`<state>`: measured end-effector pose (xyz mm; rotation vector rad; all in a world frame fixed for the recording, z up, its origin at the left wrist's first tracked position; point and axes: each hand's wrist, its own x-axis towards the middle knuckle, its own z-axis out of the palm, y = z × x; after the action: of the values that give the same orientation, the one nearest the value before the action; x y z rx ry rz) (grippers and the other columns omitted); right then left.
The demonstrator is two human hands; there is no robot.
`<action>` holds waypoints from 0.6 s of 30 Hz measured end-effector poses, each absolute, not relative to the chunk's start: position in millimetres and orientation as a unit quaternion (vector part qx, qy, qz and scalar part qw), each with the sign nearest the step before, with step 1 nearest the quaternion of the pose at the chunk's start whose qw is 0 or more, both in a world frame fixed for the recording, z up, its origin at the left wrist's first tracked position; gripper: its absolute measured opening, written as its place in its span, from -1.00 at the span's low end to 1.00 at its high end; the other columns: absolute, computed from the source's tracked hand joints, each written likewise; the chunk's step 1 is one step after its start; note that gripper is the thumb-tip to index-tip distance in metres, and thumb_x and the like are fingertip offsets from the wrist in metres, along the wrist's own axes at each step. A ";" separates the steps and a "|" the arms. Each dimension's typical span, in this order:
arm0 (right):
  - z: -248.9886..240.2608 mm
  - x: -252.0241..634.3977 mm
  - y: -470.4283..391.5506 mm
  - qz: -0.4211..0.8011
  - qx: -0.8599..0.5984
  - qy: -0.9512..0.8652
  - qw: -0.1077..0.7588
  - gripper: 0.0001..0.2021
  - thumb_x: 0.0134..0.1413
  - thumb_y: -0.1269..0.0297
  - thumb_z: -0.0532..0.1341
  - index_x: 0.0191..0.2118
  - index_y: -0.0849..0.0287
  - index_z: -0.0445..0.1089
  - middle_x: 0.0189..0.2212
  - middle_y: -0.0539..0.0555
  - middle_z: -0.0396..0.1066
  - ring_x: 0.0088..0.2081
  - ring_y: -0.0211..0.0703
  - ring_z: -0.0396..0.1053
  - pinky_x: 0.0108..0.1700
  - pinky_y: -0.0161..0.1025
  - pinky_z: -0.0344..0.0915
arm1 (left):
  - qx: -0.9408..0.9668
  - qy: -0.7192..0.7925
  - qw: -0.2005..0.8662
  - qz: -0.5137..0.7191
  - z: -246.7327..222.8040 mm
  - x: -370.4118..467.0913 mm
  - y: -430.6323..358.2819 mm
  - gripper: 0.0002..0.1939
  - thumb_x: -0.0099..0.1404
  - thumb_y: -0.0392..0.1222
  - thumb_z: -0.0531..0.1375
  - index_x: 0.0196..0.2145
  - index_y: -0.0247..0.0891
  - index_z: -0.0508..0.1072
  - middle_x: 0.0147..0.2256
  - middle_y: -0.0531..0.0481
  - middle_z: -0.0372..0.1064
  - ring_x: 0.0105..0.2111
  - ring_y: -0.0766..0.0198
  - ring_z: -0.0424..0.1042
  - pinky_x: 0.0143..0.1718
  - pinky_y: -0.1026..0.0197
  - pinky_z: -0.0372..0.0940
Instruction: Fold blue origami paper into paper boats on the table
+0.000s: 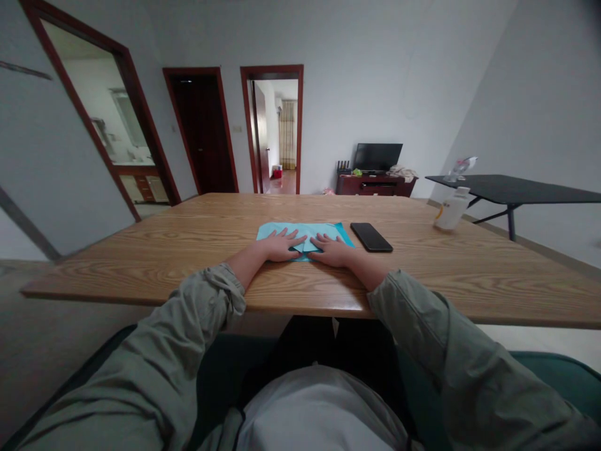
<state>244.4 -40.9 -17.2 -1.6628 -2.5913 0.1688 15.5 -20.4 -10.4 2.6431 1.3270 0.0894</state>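
A light blue sheet of paper [300, 229], folded in places, lies flat on the wooden table [188, 225] in front of me. Its right edge shows a darker blue strip. On the left part of the sheet rests my left hand [280, 245], palm down with the fingers spread. My right hand [332, 251] lies on the right part in the same way, fingers apart. Between the hands, creased flaps of the paper meet near its front edge. The hands cover much of the near side, so some folds are hidden.
A black phone [370, 237] lies just right of the paper. Farther right stands a whitish translucent bottle [452, 209]. Beyond the table are a black folding table [521, 188] and a low cabinet [347, 184] with a television [378, 156]. The table's front edge runs below my forearms.
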 end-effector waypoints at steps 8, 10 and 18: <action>-12.1 256.6 -34.0 0.049 -0.529 -0.844 0.074 -0.34 0.17 -0.02 0.11 0.35 0.04 0.04 0.36 0.18 -0.13 0.35 0.15 -0.09 0.30 0.09 -0.09 | 0.897 0.424 0.124 0.006 -3.3 27.2 -30.8 -0.20 0.22 0.41 -0.03 0.33 0.12 -0.04 0.38 -0.06 -0.33 0.36 -0.16 -0.30 0.25 -0.30 -0.30; -10.1 255.4 -37.1 0.064 -0.496 -0.860 0.104 -0.41 0.14 0.08 0.15 0.29 0.04 0.18 0.31 0.14 0.05 0.29 0.07 0.09 0.26 -0.07 0.03 | 0.894 0.431 0.124 0.025 -4.6 26.9 -29.9 -0.21 0.21 0.40 0.01 0.32 0.10 0.03 0.37 -0.07 -0.27 0.35 -0.15 -0.23 0.26 -0.26 -0.25; -11.6 258.9 -30.6 0.055 -0.497 -0.853 0.150 -0.66 0.14 0.20 0.15 -0.02 0.11 0.52 -0.10 0.09 0.53 -0.13 -0.07 0.46 -0.07 -0.27 0.28 | 0.898 0.423 0.028 0.118 -3.8 23.8 -22.0 -0.61 0.27 0.03 0.12 0.00 -0.04 0.52 0.02 -0.05 0.46 0.01 0.07 0.41 0.05 0.14 0.19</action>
<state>258.9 -30.6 -11.6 -1.4263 -2.4507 0.1584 23.8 -22.0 -3.8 2.7708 1.3055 0.3644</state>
